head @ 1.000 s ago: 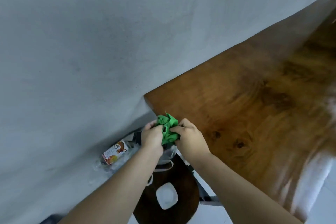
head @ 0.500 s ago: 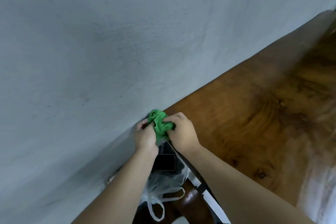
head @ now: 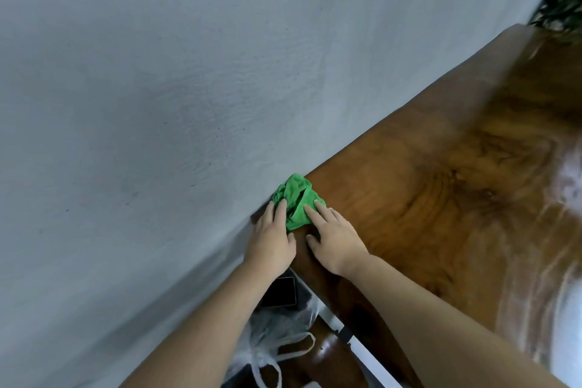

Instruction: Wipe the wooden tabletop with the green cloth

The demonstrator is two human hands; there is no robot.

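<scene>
Green cloth (head: 295,201) lies bunched at the tabletop (head: 419,195) corner against the wall (head: 189,104), left hand (head: 273,244) and right hand (head: 335,238) pressing it with flat, loosely spread fingers; risk judged: unfolded wad may slip off the edge, since neither hand grips it.

A soft green cloth (head: 296,200), its fabric bunched into matt, nubbly folds, lies on the corner of a wooden tabletop (head: 441,186) whose dark, swirling grain and knots show through a smooth varnish, glossy enough to throw pale streaks of glare along the right side. Behind it, a grey wall (head: 157,104) has a matt, faintly rough plaster finish flecked with small dark specks. Below the table edge, a thin translucent plastic bag (head: 277,343) is crinkled and slightly shiny.
</scene>
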